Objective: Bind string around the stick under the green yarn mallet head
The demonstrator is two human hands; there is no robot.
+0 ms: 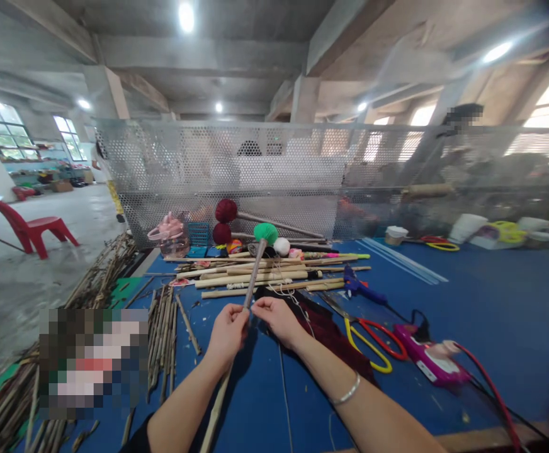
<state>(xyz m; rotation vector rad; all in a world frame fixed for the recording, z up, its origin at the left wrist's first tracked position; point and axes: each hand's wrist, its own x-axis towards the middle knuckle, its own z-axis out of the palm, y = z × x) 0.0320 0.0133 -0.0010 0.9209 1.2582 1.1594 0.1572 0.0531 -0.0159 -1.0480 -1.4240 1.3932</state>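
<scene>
My left hand (228, 330) is closed round a long stick (254, 274) that slants up and away from me. A bright green ball-shaped head (266, 233) tops the stick. Above the hand the stick looks grey-brown; below it, pale bare wood. Close beside the stick, my right hand (279, 319) has its thumb and fingers pinched together; what they pinch is too small to make out. A thin pale cord (284, 390) runs down the table under the right wrist. Dark red cloth (333, 343) lies just beyond that forearm.
Pale sticks (255, 279), dark red balls on sticks (226, 211) and a white ball (281, 246) lie ahead. To the right are scissors (373, 343), a blue glue gun (362, 286) and a purple power strip (430, 358). Thin twigs (162, 340) lie left; a perforated screen (293, 182) stands behind.
</scene>
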